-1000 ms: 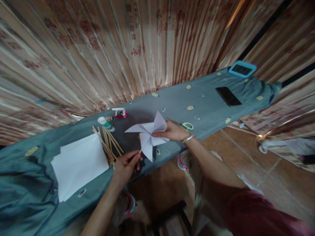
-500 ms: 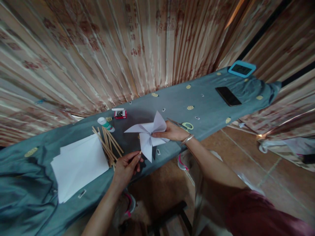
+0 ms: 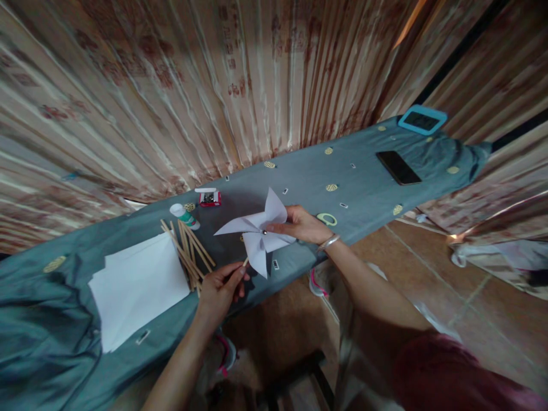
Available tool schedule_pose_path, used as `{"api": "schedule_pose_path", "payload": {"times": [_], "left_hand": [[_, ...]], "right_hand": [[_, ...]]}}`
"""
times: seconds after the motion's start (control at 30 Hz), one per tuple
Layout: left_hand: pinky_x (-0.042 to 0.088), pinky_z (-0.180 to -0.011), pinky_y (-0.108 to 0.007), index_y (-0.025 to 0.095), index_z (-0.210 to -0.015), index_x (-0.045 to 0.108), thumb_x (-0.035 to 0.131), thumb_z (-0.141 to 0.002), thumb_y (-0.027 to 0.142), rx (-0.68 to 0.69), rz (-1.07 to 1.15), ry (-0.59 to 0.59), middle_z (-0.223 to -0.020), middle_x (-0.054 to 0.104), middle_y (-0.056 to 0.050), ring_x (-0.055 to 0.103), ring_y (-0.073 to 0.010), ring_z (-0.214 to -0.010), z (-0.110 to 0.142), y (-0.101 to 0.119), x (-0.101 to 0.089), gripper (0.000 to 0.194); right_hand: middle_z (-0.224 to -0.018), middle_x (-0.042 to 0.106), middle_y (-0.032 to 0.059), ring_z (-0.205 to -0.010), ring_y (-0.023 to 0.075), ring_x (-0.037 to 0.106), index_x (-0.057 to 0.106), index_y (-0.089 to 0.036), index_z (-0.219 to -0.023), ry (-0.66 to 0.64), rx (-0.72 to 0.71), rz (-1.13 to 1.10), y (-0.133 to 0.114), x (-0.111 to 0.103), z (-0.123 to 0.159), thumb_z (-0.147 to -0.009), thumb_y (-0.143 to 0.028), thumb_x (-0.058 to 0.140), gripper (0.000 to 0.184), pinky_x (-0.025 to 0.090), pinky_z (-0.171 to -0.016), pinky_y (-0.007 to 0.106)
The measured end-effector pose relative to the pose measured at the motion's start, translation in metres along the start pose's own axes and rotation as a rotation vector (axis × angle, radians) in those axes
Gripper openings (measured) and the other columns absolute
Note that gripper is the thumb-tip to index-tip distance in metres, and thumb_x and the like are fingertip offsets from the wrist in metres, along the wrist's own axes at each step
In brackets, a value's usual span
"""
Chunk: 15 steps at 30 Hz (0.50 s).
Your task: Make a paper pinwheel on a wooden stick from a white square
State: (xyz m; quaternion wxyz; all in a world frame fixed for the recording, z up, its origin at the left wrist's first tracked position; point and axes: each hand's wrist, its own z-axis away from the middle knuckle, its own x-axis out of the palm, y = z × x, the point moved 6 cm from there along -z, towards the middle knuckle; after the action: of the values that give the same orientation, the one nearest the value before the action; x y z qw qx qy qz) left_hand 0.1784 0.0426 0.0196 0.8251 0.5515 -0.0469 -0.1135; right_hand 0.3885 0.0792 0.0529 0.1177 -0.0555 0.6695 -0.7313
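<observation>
A white paper pinwheel [image 3: 256, 251] with pointed, folded blades is held up above the cloth-covered table. At its centre sits a small dark metallic pin head [image 3: 264, 232]. My left hand [image 3: 220, 291] is closed in a pinch on the pinwheel's thin wooden stick [image 3: 245, 262], whose upper part is hidden behind the paper. On the other side, my right hand [image 3: 306, 224], with a bangle at the wrist, grips the pinwheel's right-hand blades. Its thumb lies beside the pin head, and the other fingers are mostly behind the paper.
Left of the hands lie white paper sheets [image 3: 139, 288] and several wooden sticks [image 3: 188, 251]. Behind are a glue bottle [image 3: 185, 217] and a red box of pins [image 3: 209, 198]. Scissors [image 3: 327, 219], a phone [image 3: 399, 168] and a blue-framed clock [image 3: 422, 120] lie rightward.
My right hand's thumb has shifted slightly, and the pin head at the pinwheel's centre now shows more plainly. The pinwheel has turned and risen a little. My left hand is nearly still.
</observation>
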Motion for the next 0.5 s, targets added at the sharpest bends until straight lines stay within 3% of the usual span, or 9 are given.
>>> {"api": "schedule_pose_path", "payload": {"times": [0.2, 0.3, 0.4, 0.5], "left_hand": [[0.035, -0.033, -0.020, 0.013, -0.077, 0.073, 0.079, -0.054, 0.047, 0.006, 0.030, 0.003, -0.059, 0.066, -0.001, 0.047, -0.0076, -0.035, 0.000, 0.002, 0.003, 0.041], [0.036, -0.033, -0.020, 0.013, -0.076, 0.073, 0.079, -0.055, 0.046, 0.023, 0.048, 0.005, -0.059, 0.066, -0.001, 0.048, -0.0079, -0.037, -0.001, 0.005, 0.004, 0.039], [0.038, -0.035, -0.020, 0.013, -0.076, 0.073, 0.079, -0.056, 0.044, 0.043, 0.074, 0.014, -0.059, 0.066, -0.001, 0.050, -0.0087, -0.039, -0.002, 0.008, 0.005, 0.037], [0.042, -0.040, -0.021, 0.013, -0.078, 0.073, 0.079, -0.058, 0.042, 0.062, 0.111, 0.038, -0.062, 0.068, -0.002, 0.055, -0.0102, -0.044, -0.003, 0.011, 0.004, 0.037]], "right_hand": [[-0.087, 0.070, 0.0054, -0.073, 0.0147, 0.062, 0.068, -0.014, -0.094, 0.135, -0.115, 0.103, -0.012, -0.012, 0.001, -0.073, -0.054, 0.071, 0.045, 0.049, -0.063, 0.025], [-0.103, 0.070, 0.0081, -0.093, 0.0196, 0.065, 0.066, -0.016, -0.105, 0.200, -0.186, 0.117, -0.019, -0.020, 0.002, -0.074, -0.057, 0.069, 0.052, 0.052, -0.080, 0.031], [-0.119, 0.066, 0.0109, -0.112, 0.0224, 0.061, 0.061, -0.018, -0.117, 0.344, -0.253, 0.126, -0.022, -0.034, 0.005, -0.077, -0.061, 0.064, 0.059, 0.046, -0.099, 0.037], [-0.129, 0.061, 0.0132, -0.119, 0.0228, 0.058, 0.057, -0.018, -0.123, 0.502, -0.295, 0.136, -0.021, -0.047, 0.011, -0.082, -0.061, 0.058, 0.060, 0.042, -0.105, 0.039]]}}
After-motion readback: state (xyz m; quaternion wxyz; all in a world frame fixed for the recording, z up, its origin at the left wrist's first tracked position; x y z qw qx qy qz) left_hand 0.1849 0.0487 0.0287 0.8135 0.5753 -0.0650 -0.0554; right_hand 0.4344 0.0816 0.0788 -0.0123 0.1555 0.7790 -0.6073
